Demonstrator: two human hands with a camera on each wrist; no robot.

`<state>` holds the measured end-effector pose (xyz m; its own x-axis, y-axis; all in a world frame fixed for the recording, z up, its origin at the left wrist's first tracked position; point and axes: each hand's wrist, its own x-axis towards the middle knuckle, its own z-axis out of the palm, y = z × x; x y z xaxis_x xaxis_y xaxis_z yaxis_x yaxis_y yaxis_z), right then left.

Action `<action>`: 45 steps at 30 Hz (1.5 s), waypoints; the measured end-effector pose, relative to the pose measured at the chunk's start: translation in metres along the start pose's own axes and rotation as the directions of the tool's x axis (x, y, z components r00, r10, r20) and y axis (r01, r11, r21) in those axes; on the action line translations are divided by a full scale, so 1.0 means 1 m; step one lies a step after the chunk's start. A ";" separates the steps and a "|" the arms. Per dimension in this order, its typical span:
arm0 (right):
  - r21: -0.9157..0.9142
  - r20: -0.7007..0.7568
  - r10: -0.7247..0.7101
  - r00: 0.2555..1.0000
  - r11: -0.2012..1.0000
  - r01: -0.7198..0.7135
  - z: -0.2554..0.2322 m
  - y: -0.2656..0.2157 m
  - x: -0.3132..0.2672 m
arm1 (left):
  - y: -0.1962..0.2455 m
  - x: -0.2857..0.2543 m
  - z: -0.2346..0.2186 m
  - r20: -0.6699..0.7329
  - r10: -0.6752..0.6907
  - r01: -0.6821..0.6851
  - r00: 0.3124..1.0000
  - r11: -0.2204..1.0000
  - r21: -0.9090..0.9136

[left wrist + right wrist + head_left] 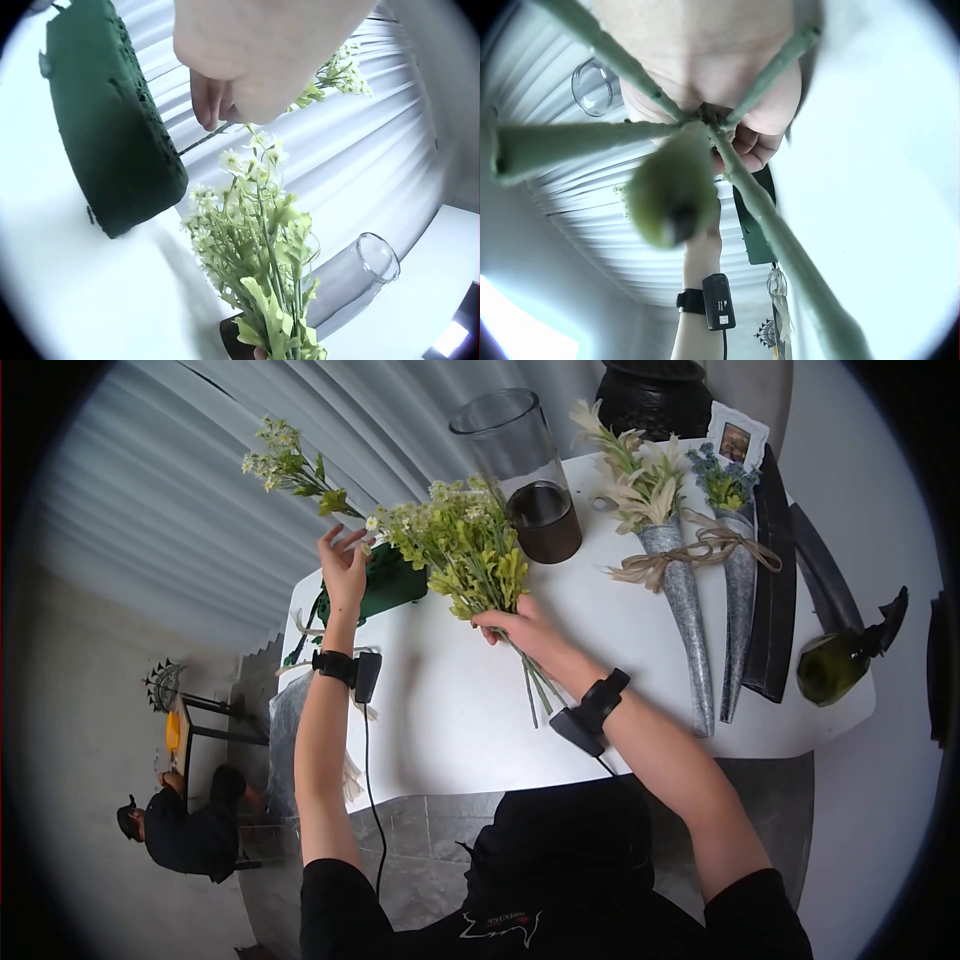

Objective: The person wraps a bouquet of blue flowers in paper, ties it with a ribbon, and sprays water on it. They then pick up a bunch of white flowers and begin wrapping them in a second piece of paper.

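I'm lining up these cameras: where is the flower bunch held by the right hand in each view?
Head: upper centre, the flower bunch in the right hand.
Left wrist: lower centre, blossoms upward.
Right wrist: stems fan out close to the camera.
Shared landmark: the green block, upper left in left wrist, right of centre in right wrist.

Pale pleated curtain (150,490); white picture frame (737,442) near a black pot (652,402)
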<state>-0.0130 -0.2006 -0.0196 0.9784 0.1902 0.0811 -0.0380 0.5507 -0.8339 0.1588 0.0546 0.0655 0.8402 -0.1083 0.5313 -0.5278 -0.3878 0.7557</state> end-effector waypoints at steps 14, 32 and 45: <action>-0.006 0.132 0.021 0.991 1.000 -0.020 0.015 -0.014 -0.016 | 0.055 -0.103 0.016 0.144 -0.382 0.405 0.913 0.802 -0.440; -0.341 0.101 -0.080 0.992 0.934 0.110 0.037 0.006 -0.028 | 0.049 -0.163 0.056 0.403 -0.104 0.352 0.909 0.708 -0.612; -0.242 0.039 -0.008 0.999 0.970 0.017 0.035 -0.001 -0.026 | 0.056 -0.164 0.051 0.434 -0.219 0.466 0.874 0.631 -0.620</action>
<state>-0.0458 -0.1773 -0.0020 0.9700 0.2175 0.1086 0.0287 0.3411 -0.9396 -0.0024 0.0044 0.0009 0.9039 -0.4067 0.1325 -0.0184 0.2725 0.9620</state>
